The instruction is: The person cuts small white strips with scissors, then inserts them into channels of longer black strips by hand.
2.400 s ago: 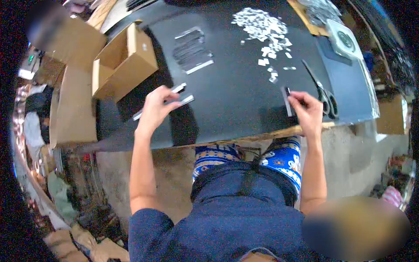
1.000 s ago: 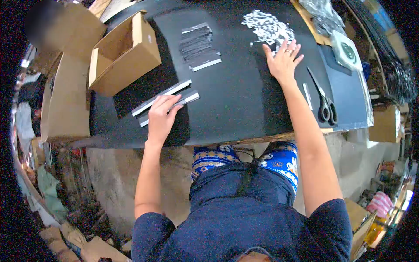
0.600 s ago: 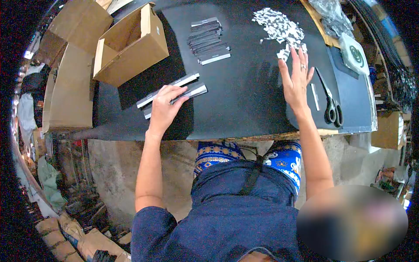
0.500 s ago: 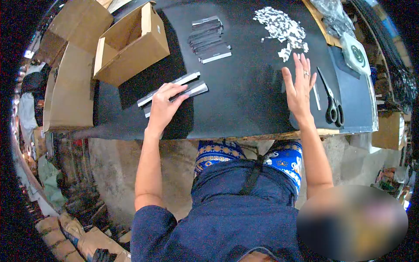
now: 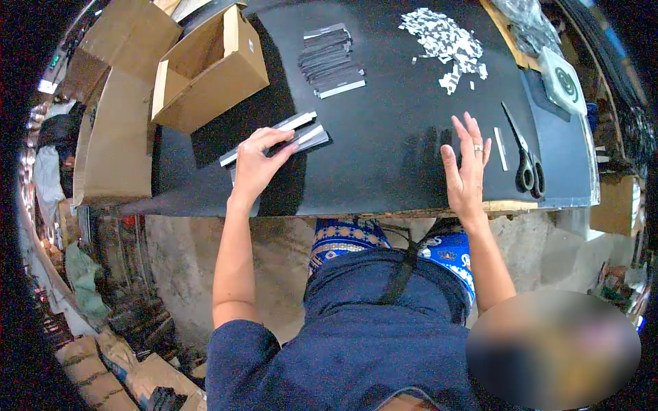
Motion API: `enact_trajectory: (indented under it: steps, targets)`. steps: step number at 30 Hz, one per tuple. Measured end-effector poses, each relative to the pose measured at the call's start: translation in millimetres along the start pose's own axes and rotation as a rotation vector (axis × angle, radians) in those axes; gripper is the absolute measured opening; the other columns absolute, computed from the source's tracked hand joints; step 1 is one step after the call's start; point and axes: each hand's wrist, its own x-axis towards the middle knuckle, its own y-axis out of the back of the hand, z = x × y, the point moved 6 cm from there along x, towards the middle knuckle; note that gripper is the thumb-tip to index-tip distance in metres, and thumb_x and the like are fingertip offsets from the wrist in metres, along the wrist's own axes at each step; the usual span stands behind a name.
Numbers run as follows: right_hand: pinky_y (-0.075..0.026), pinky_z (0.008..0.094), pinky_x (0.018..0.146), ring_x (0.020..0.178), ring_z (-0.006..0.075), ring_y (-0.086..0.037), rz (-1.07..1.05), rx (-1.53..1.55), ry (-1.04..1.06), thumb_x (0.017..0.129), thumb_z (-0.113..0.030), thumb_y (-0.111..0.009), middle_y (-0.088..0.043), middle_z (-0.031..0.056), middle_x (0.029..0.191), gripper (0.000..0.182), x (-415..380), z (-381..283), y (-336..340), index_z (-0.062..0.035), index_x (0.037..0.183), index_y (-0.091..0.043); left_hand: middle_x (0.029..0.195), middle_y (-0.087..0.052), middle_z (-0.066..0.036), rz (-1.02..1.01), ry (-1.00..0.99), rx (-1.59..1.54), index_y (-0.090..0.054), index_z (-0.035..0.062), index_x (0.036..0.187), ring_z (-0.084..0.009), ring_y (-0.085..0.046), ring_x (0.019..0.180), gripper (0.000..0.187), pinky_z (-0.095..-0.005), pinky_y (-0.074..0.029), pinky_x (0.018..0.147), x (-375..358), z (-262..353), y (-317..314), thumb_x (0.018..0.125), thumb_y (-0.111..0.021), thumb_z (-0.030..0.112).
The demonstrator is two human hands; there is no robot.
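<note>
My left hand [image 5: 259, 161] pinches a dark strip with a white edge [image 5: 312, 137] on the left part of the black table. Just behind it lies another white-edged strip [image 5: 296, 121], partly covered by the fingers. My right hand [image 5: 467, 161] is held with its fingers spread and nothing in it, over the table's right part. To its right are a thin white strip [image 5: 501, 148] and black-handled scissors [image 5: 525, 164]. A stack of dark strips [image 5: 327, 58] sits at the back middle. Many small white pieces [image 5: 445, 42] lie heaped behind my right hand.
An open cardboard box [image 5: 212, 79] stands at the back left, with more cardboard [image 5: 116, 137] beside it. On the right edge are a clear bag [image 5: 526, 24] and a white package with a green ring [image 5: 563, 82]. The table's front edge [image 5: 384, 214] is near my body.
My right hand has drawn back toward the table's front edge, away from the white pieces. My left hand still pinches the strip, and the view has shifted slightly.
</note>
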Motion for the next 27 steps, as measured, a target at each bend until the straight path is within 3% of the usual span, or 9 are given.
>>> enact_trajectory:
  steps: [3,5,6,10,14,17,22,25,27]
  targets:
    - [-0.012,0.0488,0.114,0.139,0.0302,-0.027,0.008,0.008,0.041,0.095,-0.036,-0.052,-0.034,0.0165,0.146,0.051,-1.6,-12.4,3.3,-0.0061,0.135,-0.045,0.096,-0.070,-0.012,0.046,-0.043,0.045,-0.072,0.0036,0.097,-0.0227,-0.066,0.090,0.024,-0.0311,-0.050,0.083,-2.2,9.5,5.0,0.073,-0.076,0.006]
    - [-0.023,0.0448,0.111,0.135,0.0319,-0.033,0.019,0.219,0.092,0.092,-0.026,-0.058,-0.038,0.0185,0.142,0.045,-1.4,-23.9,5.8,-0.0039,0.131,-0.049,0.095,-0.069,-0.012,0.086,-0.111,0.111,-0.072,0.0035,0.096,-0.0239,-0.066,0.089,0.024,-0.0319,-0.051,0.081,-2.7,23.6,9.1,0.072,-0.076,0.006]
    - [-0.033,0.0406,0.106,0.129,0.0333,-0.041,0.037,0.205,0.124,0.089,-0.018,-0.063,-0.044,0.0193,0.137,0.042,-1.5,-28.9,6.8,-0.0025,0.126,-0.052,0.095,-0.069,-0.012,0.085,-0.115,0.109,-0.072,0.0035,0.096,-0.0239,-0.066,0.089,0.024,-0.0319,-0.051,0.081,-3.4,27.9,9.1,0.072,-0.076,0.006]
    - [-0.047,0.0333,0.088,0.105,0.0267,-0.059,0.000,0.414,0.079,0.081,-0.008,-0.070,-0.060,0.0153,0.114,0.037,3.8,-38.4,-1.5,-0.0040,0.116,-0.059,0.093,-0.068,-0.012,0.072,-0.168,0.134,-0.071,0.0033,0.098,-0.0246,-0.066,0.087,0.027,-0.0323,-0.051,0.079,-5.0,51.1,1.0,0.071,-0.075,0.004]
    - [-0.049,0.0252,0.082,0.093,0.0118,-0.061,-0.197,0.918,-0.234,0.088,-0.010,-0.065,-0.065,0.0063,0.104,0.036,0.3,-28.9,-31.5,-0.0045,0.123,-0.056,0.094,-0.067,-0.011,0.023,-0.278,0.026,-0.070,0.0034,0.099,-0.0244,-0.065,0.086,0.028,-0.0323,-0.052,0.077,-2.0,83.9,-26.4,0.072,-0.074,0.003]
    - [-0.049,0.0239,0.081,0.090,0.0106,-0.061,-0.303,1.119,-0.348,0.087,-0.009,-0.065,-0.066,0.0054,0.101,0.040,4.4,-20.2,-43.1,-0.0050,0.126,-0.054,0.094,-0.066,-0.010,-0.033,-0.410,-0.001,-0.069,0.0037,0.100,-0.0239,-0.064,0.088,0.028,-0.0328,-0.052,0.076,-0.7,110.1,-56.6,0.073,-0.074,0.003]
    - [-0.049,0.0224,0.074,0.083,0.0071,-0.060,-0.270,0.851,-0.310,0.084,-0.005,-0.067,-0.067,0.0036,0.088,0.028,6.3,6.2,-22.9,-0.0043,0.112,-0.065,0.093,-0.064,-0.011,0.017,-0.485,-0.067,-0.068,0.0034,0.104,-0.0255,-0.062,0.087,0.031,-0.0334,-0.051,0.075,6.5,129.7,-96.8,0.074,-0.072,0.003]
    - [-0.050,0.0268,0.072,0.080,0.0157,-0.065,-0.005,0.540,-0.019,0.078,0.003,-0.063,-0.069,0.0079,0.082,0.020,7.0,8.1,3.3,-0.0045,0.094,-0.072,0.093,-0.063,-0.011,0.030,-0.365,-0.181,-0.067,0.0028,0.104,-0.0257,-0.062,0.086,0.030,-0.0337,-0.051,0.075,7.6,135.0,-112.3,0.074,-0.072,0.002]
    - [-0.050,0.0294,0.073,0.080,0.0212,-0.066,0.023,0.523,-0.003,0.075,0.006,-0.061,-0.069,0.0103,0.083,0.021,2.5,14.8,8.7,-0.0046,0.089,-0.073,0.089,-0.063,-0.012,0.055,-0.399,-0.165,-0.068,0.0025,0.102,-0.0259,-0.061,0.084,0.029,-0.0345,-0.050,0.074,6.7,138.6,-119.3,0.073,-0.071,0.001]
